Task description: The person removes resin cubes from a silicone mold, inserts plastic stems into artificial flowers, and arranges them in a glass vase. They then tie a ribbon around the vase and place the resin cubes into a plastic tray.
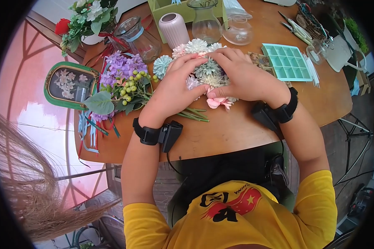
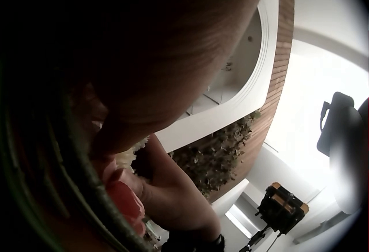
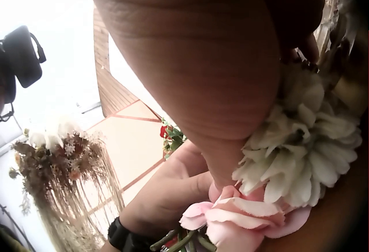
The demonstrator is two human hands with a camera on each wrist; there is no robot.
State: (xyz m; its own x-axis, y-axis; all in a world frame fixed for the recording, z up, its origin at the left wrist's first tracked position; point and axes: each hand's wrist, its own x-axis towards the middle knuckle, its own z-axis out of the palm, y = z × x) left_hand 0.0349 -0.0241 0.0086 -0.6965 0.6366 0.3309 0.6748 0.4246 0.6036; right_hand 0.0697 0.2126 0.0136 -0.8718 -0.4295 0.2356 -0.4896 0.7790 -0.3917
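A cluster of pale blue, white and pink flower heads [image 1: 208,68] lies on the wooden table between both hands. The left hand [image 1: 170,93] rests over its left side and the right hand [image 1: 249,79] over its right, fingers spread and lightly bent. Both thumbs come close together above a pink flower [image 1: 220,103]. That pink flower [image 3: 233,220] sits beside a white one [image 3: 302,148] in the right wrist view; pink petals [image 2: 128,203] show darkly in the left wrist view. Green stems [image 1: 193,115] stick out below the left hand. Some fingertips are hidden among the blooms.
Purple flowers [image 1: 122,68] and green berries [image 1: 129,89] lie left, near a green-framed case [image 1: 68,85]. Behind stand a pink vase [image 1: 173,31], glass vases [image 1: 205,25] and a green box [image 1: 160,8]. A mint tray [image 1: 286,62], white sticks [image 1: 312,70] and cutting tools [image 1: 297,29] lie right.
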